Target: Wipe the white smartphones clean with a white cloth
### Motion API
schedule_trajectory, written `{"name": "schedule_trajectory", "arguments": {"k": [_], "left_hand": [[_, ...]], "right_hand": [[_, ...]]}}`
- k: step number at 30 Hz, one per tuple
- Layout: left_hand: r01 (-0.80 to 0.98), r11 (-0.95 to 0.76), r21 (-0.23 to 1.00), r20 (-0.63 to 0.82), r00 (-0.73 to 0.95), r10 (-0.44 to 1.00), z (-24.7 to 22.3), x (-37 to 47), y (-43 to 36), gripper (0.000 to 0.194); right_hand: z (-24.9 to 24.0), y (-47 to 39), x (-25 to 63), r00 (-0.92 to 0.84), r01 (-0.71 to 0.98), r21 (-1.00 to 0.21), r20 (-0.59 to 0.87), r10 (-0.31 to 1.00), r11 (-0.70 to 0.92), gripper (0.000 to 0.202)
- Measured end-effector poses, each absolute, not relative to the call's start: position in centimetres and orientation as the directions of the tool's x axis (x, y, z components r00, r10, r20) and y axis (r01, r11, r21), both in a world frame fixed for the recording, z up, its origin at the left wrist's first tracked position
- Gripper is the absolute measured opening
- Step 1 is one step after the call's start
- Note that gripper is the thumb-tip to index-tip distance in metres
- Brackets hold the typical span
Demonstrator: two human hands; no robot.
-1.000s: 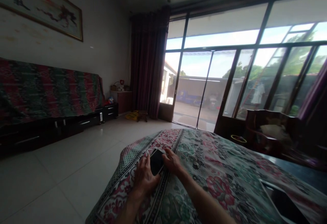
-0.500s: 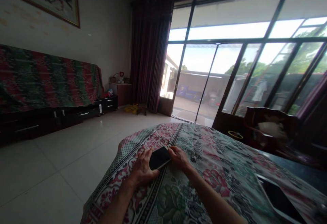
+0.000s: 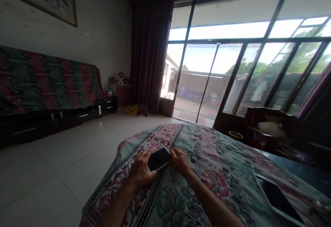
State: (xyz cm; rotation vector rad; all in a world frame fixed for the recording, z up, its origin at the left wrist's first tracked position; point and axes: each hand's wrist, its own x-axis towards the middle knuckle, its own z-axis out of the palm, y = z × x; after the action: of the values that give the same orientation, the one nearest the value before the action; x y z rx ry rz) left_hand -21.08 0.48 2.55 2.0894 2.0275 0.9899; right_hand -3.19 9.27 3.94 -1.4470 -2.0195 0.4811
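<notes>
Head view: gripped phone point(image 3: 159, 158) at one end with left hand point(image 3: 140, 168), pinched other end with right hand point(image 3: 181, 160), over cloth point(image 3: 216, 182).

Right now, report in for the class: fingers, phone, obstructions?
Left fingers, right fingers at opposite ends of phone. Screen dark. Second device lies apart, rightward; nothing visible blocking.

The held phone point(image 3: 159, 158) looks smooth and glassy — the cover point(image 3: 214, 183) matt cloth, the floor point(image 3: 38, 185) glossy tile.
</notes>
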Motion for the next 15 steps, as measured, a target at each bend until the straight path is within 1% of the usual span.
{"name": "schedule_trajectory", "arguments": {"k": [5,8,11,15], "left_hand": [[0.881,-0.2,0.429,0.487,-0.039,0.872,2.9,-20.3,0.1,0.073],[0.866,-0.245,0.437,0.502,-0.009,0.865,2.8,-19.2,-0.1,0.07],[0.842,-0.286,0.457,0.473,0.042,0.88,2.6,-17.4,-0.5,0.071],[0.811,-0.334,0.48,0.388,0.146,0.91,2.2,-14.3,-1.2,0.073]], "right_hand": [[4.9,8.9,-2.3,-0.207,0.699,-0.641,0.242,0.948,0.316,0.038],[5.6,8.6,-0.5,-0.194,0.687,-0.658,0.241,0.951,0.307,0.037],[5.9,8.1,2.3,-0.166,0.675,-0.684,0.223,0.96,0.276,0.037],[5.1,6.0,7.4,-0.118,0.653,-0.732,0.154,0.981,0.193,0.039]]}}
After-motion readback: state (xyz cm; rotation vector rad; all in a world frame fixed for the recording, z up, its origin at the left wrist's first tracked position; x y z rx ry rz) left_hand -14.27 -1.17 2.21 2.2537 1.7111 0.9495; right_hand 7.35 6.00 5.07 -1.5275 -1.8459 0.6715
